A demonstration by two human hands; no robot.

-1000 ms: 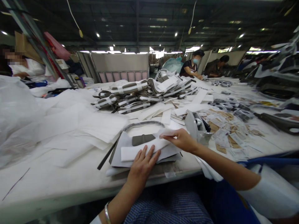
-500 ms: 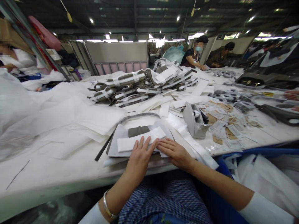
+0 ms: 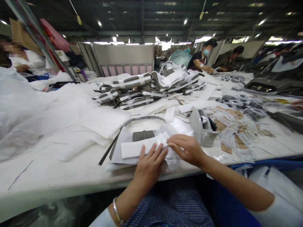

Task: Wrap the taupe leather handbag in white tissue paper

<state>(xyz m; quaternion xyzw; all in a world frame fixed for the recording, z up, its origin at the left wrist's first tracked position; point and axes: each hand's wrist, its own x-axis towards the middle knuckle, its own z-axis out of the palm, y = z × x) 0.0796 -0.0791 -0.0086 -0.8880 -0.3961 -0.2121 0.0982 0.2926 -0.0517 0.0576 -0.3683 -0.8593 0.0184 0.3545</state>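
Note:
A grey-brown handbag (image 3: 143,135) lies flat before me, partly covered by thin white wrapping sheet (image 3: 172,157). Its wrapped handle (image 3: 144,119) arches toward the far side, and a dark strap (image 3: 107,152) sticks out at the left. Across the bag rests a white foam strip (image 3: 134,149). My left hand (image 3: 151,162) presses on this strip with fingers spread. At the strip's right end, my right hand (image 3: 186,148) has its fingers drawn together, pinching the thin white sheet; its exact grip is partly hidden.
Wrapped bag parts (image 3: 134,82) are piled beyond. A grey tape dispenser (image 3: 202,127) stands at right, near small packets with brown tags (image 3: 233,126). White sheets (image 3: 94,113) spread leftward. Co-workers (image 3: 201,60) are across the table; a blue-edged bin (image 3: 265,165) is at lower right.
My right hand has lifted and shifted right, from lying flat to a pinch. The left hand stays on the foam strip, slightly lower. The view has swung a little left.

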